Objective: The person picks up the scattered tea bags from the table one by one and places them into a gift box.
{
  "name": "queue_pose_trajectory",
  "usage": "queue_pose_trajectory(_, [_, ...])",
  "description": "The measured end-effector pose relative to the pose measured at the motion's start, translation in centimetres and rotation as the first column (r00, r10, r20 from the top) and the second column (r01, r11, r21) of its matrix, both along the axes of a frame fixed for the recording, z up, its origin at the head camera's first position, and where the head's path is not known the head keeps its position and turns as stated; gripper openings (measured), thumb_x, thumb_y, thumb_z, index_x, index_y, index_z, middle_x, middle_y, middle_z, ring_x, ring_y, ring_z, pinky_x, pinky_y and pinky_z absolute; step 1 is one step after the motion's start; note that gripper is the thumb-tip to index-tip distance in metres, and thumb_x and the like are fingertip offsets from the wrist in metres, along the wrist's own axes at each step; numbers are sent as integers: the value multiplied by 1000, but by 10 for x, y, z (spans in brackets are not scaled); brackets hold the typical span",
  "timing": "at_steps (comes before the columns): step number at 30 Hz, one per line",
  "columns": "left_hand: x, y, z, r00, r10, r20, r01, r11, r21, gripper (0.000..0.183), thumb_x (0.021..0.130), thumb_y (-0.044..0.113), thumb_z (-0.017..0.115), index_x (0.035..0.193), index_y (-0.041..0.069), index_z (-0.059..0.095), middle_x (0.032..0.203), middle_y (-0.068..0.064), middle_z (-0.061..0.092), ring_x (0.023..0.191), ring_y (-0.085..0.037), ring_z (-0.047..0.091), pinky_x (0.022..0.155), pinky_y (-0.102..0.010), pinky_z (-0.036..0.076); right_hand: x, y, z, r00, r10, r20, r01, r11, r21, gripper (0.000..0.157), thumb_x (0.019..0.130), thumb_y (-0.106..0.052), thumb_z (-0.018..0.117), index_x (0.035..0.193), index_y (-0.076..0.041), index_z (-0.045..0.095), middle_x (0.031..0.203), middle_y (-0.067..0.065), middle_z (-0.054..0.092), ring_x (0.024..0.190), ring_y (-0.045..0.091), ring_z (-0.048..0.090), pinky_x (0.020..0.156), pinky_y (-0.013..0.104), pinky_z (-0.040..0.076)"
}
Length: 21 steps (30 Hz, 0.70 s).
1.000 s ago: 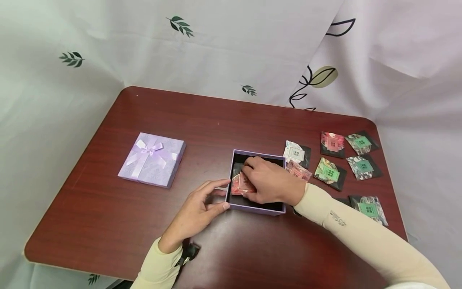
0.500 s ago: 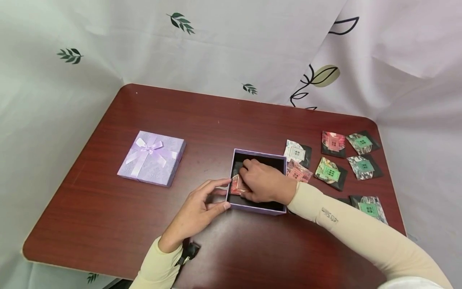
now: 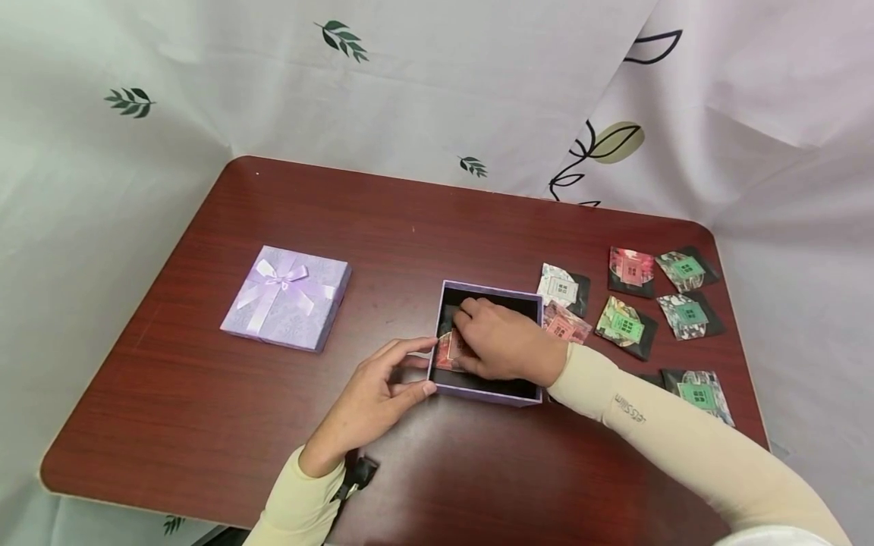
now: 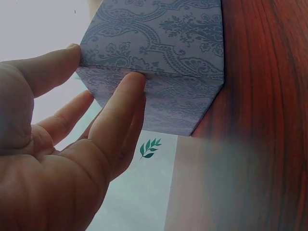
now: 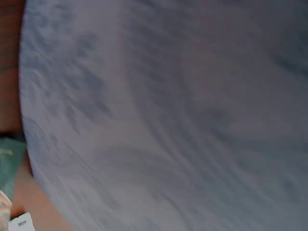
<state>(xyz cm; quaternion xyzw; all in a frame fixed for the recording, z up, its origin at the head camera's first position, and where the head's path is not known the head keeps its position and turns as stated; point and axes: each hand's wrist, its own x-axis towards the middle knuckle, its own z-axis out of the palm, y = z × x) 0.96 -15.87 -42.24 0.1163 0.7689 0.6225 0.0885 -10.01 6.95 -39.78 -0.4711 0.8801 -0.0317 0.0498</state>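
A purple open box [image 3: 488, 396] with a black inside sits mid-table. My right hand [image 3: 501, 341] reaches down into it, curled fingers and thumb on a black-and-red packet [image 3: 447, 350] at the box's left side; the hand covers much of the packet. In the right wrist view only the box's patterned outer wall [image 5: 96, 144] looms close, and that hand is hidden. My left hand [image 3: 372, 402] is at the box's left wall, thumb near the front corner, fingers fairly straight. In the left wrist view its fingertips touch the patterned wall [image 4: 159, 43].
A lilac lid [image 3: 287, 303] with a ribbon bow lies at left. Right of the box lie several packets: a white one [image 3: 561, 288], a pink one [image 3: 567, 324] against the box, a red one [image 3: 631, 271] and green-labelled ones [image 3: 698, 396] towards the table's right edge.
My right hand has shifted slightly left inside the box, with the red packet now closer to the left wall. The left hand has stayed at the box.
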Motion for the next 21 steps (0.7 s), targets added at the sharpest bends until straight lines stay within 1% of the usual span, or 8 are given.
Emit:
queue_pose_trajectory(2, [0,1,0,1000,-4,9,4,1000,5,58,94,8,81,148,12,59,140,-11,64,124,-35,69,85,-31,66,1,5,8,1000,-9,-3,9,1000,-15,53,94,-40,77,124,3,68,114,13,67,101,26,69,93,41,62])
queue_pose_trajectory(6, [0,3,0,999,-11,31,10,1000,29,58,94,5,80,148,14,59,143,-16,61,125,-38,68,88,-30,65,6,20,29,998,-56,10,56,998,-27,65,96,-46,76,137,4,64,129,15,67,117,27,69,102,42,60])
queue_pose_trajectory(9, [1,4,1,999,-5,37,4,1000,29,58,94,4,79,148,13,59,144,-18,61,126,-37,67,90,-29,64,10,34,44,995,-95,17,96,994,-58,71,96,-49,76,142,3,62,136,16,66,124,29,67,105,45,59])
queue_pose_trajectory(12, [1,3,1,999,4,35,-5,1000,8,58,94,5,79,148,12,59,144,-16,61,125,-34,68,89,-29,64,12,51,54,992,-128,15,129,985,-112,74,95,-49,78,144,4,60,138,17,65,126,31,66,104,48,59])
queue_pose_trajectory(13, [1,3,1,999,6,34,-6,1000,2,58,94,5,79,148,11,59,144,-15,61,125,-33,68,89,-30,65,12,57,56,990,-138,12,138,981,-134,75,94,-49,78,144,4,59,138,18,65,124,31,67,103,48,60])
queue_pose_trajectory(16, [1,3,1,999,7,34,-7,1000,2,58,94,5,79,148,10,59,144,-13,61,126,-33,68,90,-31,65,12,75,57,983,-186,10,184,964,-194,76,93,-46,81,145,4,58,139,18,64,111,28,69,101,51,60])
queue_pose_trajectory(19, [1,3,1,999,3,39,-4,1000,25,57,94,3,79,148,6,58,144,-13,61,127,-37,67,91,-32,64,11,92,51,968,-250,13,246,939,-241,73,91,-41,82,144,3,59,139,19,63,109,30,69,100,53,60])
queue_pose_trajectory(21, [1,3,1,999,0,42,-1,999,35,57,94,3,79,148,5,58,144,-14,61,127,-39,66,91,-33,64,12,102,44,953,-303,22,299,920,-254,71,91,-39,82,144,3,59,139,20,63,114,33,68,100,55,59])
